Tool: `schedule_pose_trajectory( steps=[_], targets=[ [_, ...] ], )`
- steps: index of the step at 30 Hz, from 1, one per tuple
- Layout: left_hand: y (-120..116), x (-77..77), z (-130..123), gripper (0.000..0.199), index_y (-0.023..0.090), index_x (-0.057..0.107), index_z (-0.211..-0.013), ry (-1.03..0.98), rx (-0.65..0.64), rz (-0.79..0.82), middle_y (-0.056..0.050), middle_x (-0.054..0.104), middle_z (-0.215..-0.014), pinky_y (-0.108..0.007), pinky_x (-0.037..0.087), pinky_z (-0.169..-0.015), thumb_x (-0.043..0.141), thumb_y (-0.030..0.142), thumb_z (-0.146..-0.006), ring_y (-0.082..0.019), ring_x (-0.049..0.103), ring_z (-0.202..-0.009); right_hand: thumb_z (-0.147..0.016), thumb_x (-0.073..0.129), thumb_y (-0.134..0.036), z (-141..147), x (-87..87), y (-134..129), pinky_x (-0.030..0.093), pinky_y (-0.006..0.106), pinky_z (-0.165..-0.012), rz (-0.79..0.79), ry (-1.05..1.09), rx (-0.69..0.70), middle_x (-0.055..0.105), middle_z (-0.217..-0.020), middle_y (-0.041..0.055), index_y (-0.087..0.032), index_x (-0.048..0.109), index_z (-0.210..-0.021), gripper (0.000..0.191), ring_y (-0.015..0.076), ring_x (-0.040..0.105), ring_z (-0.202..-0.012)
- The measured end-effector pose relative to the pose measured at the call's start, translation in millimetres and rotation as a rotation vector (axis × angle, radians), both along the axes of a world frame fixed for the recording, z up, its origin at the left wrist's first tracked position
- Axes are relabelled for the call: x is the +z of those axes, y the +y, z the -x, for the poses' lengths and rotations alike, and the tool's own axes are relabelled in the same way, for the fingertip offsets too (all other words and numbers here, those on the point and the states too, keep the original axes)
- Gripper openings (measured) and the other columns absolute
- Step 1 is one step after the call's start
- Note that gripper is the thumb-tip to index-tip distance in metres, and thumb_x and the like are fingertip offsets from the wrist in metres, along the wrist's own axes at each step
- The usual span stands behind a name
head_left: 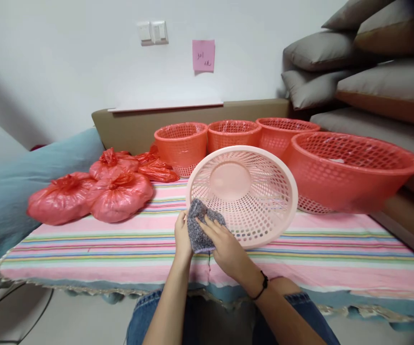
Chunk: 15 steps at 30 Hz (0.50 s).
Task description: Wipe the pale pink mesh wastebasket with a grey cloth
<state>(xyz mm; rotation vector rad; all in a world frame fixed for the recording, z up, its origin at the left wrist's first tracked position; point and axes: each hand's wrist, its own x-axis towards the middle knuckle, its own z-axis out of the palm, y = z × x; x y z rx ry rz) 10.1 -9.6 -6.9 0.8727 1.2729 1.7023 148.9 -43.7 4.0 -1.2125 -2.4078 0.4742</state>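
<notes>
A pale pink plastic basket (230, 180) with a perforated wall is tilted so that its inside faces me. My left hand (183, 235) grips its rim at the lower left, the fingers partly hidden behind the rim and the cloth. Against the inner wall near that rim lies a grey fuzzy cloth (200, 229) with a lilac edge. My right hand (224, 242) presses on the cloth with its fingers stretched across it. A dark band circles my right wrist.
Several red baskets (181, 139) stand behind and to the right. Tied red plastic bags (118, 194) lie on the left of the striped cloth cover (120, 249). Grey cushions (321, 50) are piled at the right, and a blue-covered armrest (49, 160) borders the left.
</notes>
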Motion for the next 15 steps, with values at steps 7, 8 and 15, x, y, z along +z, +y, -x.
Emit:
schedule_pose_trajectory(
  steps=[7,8,15],
  targets=[
    [-0.1,2.7,1.6,0.054,0.02,0.053,-0.079,-0.063,-0.075,0.106,0.003,0.061,-0.064,-0.026,0.049,-0.047,0.071,0.068,-0.063,-0.013,0.057,-0.049,-0.086,0.055,-0.004,-60.5,9.8,-22.0,0.025,0.072,-0.112,-0.058,-0.469,-0.147,0.058,-0.144,0.0116,-0.041,0.059,-0.138,0.064,0.0393,0.052,-0.134],
    [-0.3,3.0,0.4,0.054,0.019,0.054,-0.079,-0.063,-0.08,0.1,0.003,0.061,-0.064,-0.026,0.049,-0.047,0.071,0.068,-0.063,-0.013,0.058,-0.049,-0.086,0.057,-0.005,-72.8,11.3,-23.9,0.022,0.074,-0.112,-0.087,-0.507,-0.189,0.061,-0.14,0.0126,-0.039,0.064,-0.133,0.058,0.0407,0.052,-0.134],
    [-3.5,4.2,-10.1,0.049,0.02,0.055,-0.081,-0.032,-0.134,0.053,0.004,0.059,-0.066,-0.026,0.051,-0.05,0.067,0.066,-0.072,-0.013,0.058,-0.052,-0.083,0.051,-0.002,-117.7,5.5,-22.8,0.024,0.069,-0.114,-0.2,-0.436,-0.226,0.063,-0.138,0.0141,-0.031,0.064,-0.135,0.061,0.0369,0.052,-0.134]
  ],
)
